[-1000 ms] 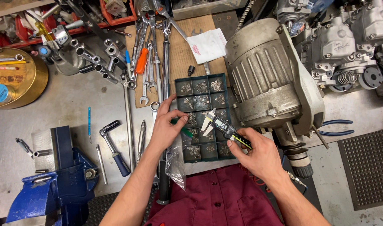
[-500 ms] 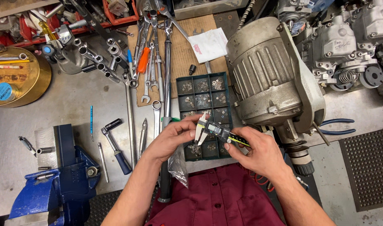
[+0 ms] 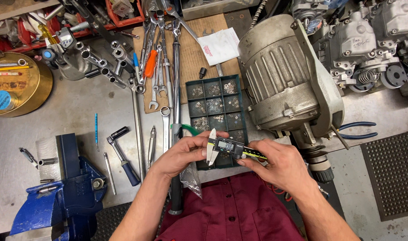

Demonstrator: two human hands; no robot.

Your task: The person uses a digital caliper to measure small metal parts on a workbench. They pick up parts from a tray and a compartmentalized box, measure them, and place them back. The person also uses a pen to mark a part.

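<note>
The digital caliper (image 3: 228,147), held over the workbench's (image 3: 70,111) near edge above the green compartment tray (image 3: 215,105), already has its jaws closed on something too small to identify, the right hand (image 3: 275,165) pinching the beam, left hand (image 3: 184,154) fingers clamped at the jaw end.

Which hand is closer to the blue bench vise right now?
Left. The left hand is at the digital caliper, right of the blue bench vise; the right hand lies farther right, holding the caliper's beam.
</note>
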